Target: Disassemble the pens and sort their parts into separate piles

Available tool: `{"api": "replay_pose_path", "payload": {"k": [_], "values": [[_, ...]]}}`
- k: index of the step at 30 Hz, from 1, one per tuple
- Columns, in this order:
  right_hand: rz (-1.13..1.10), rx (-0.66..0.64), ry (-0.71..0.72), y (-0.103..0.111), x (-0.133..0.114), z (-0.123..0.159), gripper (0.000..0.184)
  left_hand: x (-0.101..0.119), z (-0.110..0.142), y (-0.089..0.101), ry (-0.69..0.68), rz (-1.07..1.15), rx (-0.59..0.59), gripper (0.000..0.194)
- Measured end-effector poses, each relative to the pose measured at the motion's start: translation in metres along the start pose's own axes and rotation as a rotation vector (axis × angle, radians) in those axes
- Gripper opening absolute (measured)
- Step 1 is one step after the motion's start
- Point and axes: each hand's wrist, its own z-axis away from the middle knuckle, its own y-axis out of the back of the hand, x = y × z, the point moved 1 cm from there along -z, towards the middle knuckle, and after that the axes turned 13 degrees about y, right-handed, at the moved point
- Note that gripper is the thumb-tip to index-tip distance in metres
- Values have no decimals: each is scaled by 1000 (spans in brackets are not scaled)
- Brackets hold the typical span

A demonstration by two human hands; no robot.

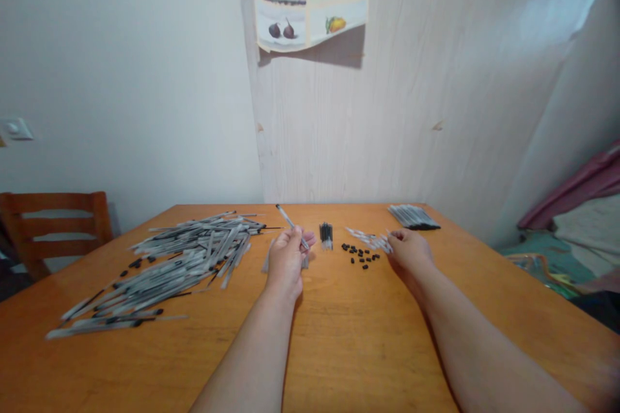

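Observation:
Between the thumb and fingers of my left hand (pixel 287 257) is a slim pen barrel (pixel 284 215), clear-looking with a dark end, tilted up and to the left. Part of a pale stack (pixel 265 262) shows beneath that hand. My right hand (pixel 409 248) has its fingertips pinched at the right end of a small heap of whitish pen tips (pixel 365 236); what they grip, if anything, is hidden. Several short black plugs (pixel 361 253) lie just left of my right hand. A row of dark refills (pixel 326 234) stands out between my two hands.
A large, loose pile of pen parts (pixel 194 258) covers the left of the wooden table (pixel 353 348). At the back right lies a neat row of pens (pixel 413 216). A wooden chair (pixel 58 226) stands beyond the left edge, and fabric (pixel 576 206) lies off to the right.

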Motion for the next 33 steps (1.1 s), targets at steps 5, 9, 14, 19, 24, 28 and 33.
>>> {"api": "replay_pose_path", "payload": {"k": [5, 9, 14, 19, 24, 28, 33], "values": [[41, -68, 46, -6, 1, -1, 32, -2, 0, -2, 4, -23, -27, 32], [71, -89, 58, -9, 0, -2, 30, -4, -1, -2, 2, -26, -36, 33], [79, -108, 21, -14, 2, -5, 34, -6, -2, -2, 5, -50, -45, 31], [72, -104, 37, -15, 4, -6, 37, -6, 0, -2, 3, -74, -46, 29], [50, -90, 32, -14, 5, -7, 38, -6, 1, -3, -6, -105, -46, 27], [37, -70, -26, -10, 4, -6, 40, -5, 2, -4, -21, -137, -51, 27], [2, 91, 29, -4, -10, -1, 41, -5, 6, -7, -71, -232, -68, 28]]}}
